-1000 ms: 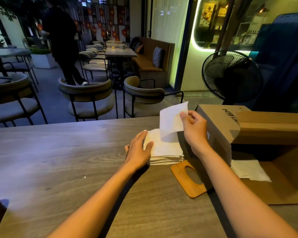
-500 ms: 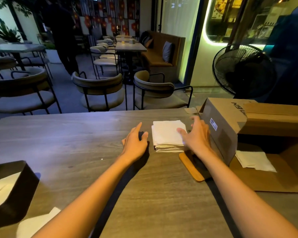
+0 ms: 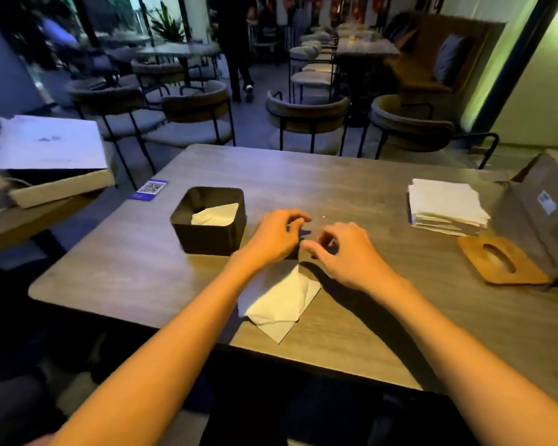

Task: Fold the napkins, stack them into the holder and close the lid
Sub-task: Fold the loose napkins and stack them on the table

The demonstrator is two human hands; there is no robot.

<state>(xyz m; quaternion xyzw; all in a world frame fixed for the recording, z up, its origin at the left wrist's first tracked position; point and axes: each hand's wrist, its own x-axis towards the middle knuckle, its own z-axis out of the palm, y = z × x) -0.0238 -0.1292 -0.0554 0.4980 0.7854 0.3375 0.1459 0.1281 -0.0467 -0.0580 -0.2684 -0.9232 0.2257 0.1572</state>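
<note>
A white paper napkin [image 3: 279, 300], already creased into an uneven, partly folded shape, lies flat on the grey wood-grain table [image 3: 351, 333] near its front edge. One corner points at the person and the opposite corner points up towards the hands, so its long axis runs roughly from the front edge away across the table, tilted a little to the right.

Just beyond this napkin, the left hand [image 3: 273, 238] and the right hand [image 3: 342, 252] hover close together with fingers curled. Neither is clearly holding anything; the frame is blurred there, and whether a fingertip touches the napkin's far corner cannot be told.

Left of the napkin and further back stands the black square napkin holder [image 3: 208, 220], open, with what looks like one pale folded napkin [image 3: 215, 214] inside. Well to the right of the napkin is the tall stack of white unfolded napkins [image 3: 445, 204], and nearer than that the flat wooden lid with an oval slot [image 3: 500, 262], resting beside a brown cardboard box [image 3: 538, 210].

In my judgement the task is at an early stage: very little is in the holder, the napkin on the table needs finishing, most of the stack is untouched, and the lid is off.
</note>
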